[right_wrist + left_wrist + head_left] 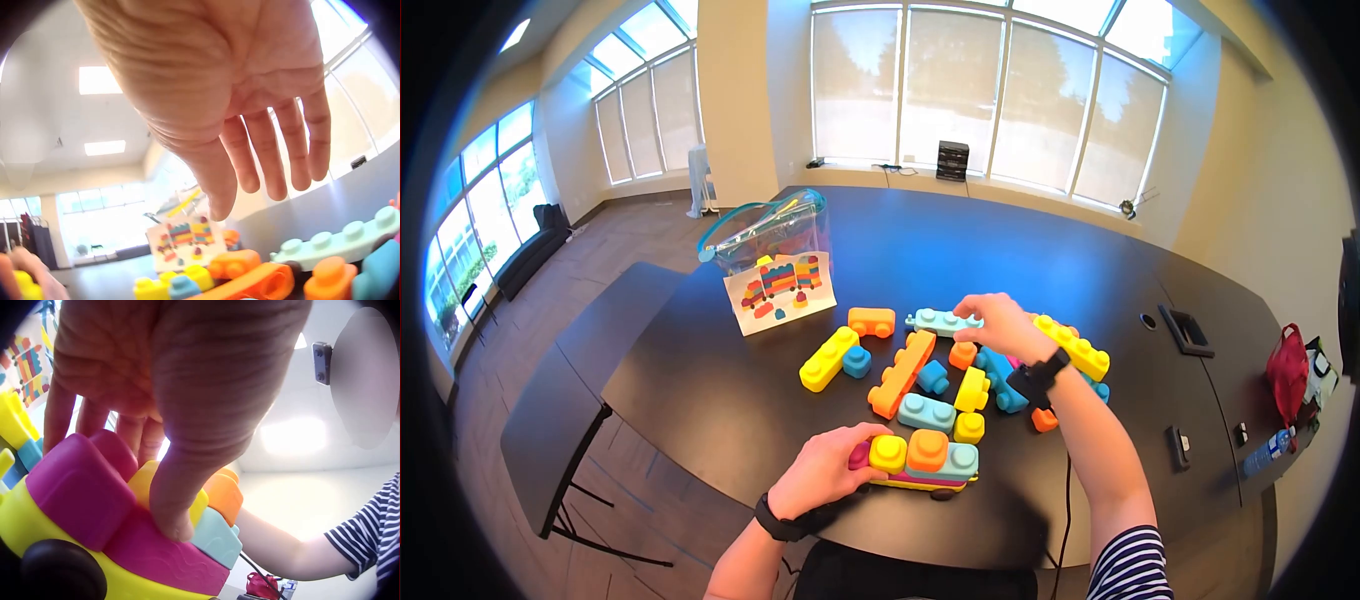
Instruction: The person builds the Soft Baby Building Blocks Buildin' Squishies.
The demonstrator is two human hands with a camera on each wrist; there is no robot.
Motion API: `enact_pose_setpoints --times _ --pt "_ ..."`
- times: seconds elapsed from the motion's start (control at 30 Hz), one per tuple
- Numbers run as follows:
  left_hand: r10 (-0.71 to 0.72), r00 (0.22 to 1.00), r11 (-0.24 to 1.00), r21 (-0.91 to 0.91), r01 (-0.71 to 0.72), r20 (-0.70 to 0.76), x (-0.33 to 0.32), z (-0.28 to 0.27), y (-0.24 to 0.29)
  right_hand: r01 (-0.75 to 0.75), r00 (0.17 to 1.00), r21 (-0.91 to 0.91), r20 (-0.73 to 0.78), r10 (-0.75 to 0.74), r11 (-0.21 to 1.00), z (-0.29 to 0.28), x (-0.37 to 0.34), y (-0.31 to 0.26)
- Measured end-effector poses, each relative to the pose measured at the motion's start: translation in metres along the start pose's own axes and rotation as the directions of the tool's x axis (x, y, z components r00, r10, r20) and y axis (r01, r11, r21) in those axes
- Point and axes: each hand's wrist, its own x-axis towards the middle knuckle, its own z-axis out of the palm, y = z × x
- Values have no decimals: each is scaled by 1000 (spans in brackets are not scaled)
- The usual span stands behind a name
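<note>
A toy block train car [925, 482] stands near the table's front edge. Its yellow wheeled base carries magenta blocks [81, 494], a yellow block [888, 454], an orange block [927, 451] and a light blue block [964, 460]. My left hand [825, 468] grips the car's left end, thumb on the near side and fingers behind. Farther back, my right hand [1002, 327] hangs with fingers extended beside the right end of a pale blue wheeled base [940, 322]. Nothing shows between its fingers in the right wrist view.
Loose blocks lie mid-table, including a long orange piece [902, 375], a yellow block [830, 360] and a blue wheeled piece [1002, 385]. A picture card [780, 290] leans on a clear zip bag [805, 220]. A water bottle [1268, 452] stands at the right.
</note>
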Motion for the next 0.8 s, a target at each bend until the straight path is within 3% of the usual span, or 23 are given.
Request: enact_pose_setpoints --times 0.13,0.23,0.4,0.57,0.67,0.7,0.8 --pt "-12 1000 1000 -5 12 10 0 0 -1 -90 996 -211 -30 85 973 46 28 38" --pt "-7 1000 1000 -17 7 11 1 -1 -2 -158 979 -339 68 191 928 66 39 46" --pt "14 1000 1000 -11 -14 0 1 1 -5 -99 995 -188 4 101 977 76 39 56" --pt "-11 1000 1000 -10 11 5 1 0 -2 98 982 131 -172 -75 986 12 -2 4" --pt "-4 1000 1000 -18 4 -7 0 0 -1 132 988 329 -114 -99 935 -17 -49 -38" --pt "-8 1000 1000 -20 8 -1 1 0 -1 158 987 234 -48 -151 959 -30 -70 -57" --pt "-3 1000 1000 -20 3 -2 0 0 0 162 981 329 50 -189 930 -24 -113 -69"
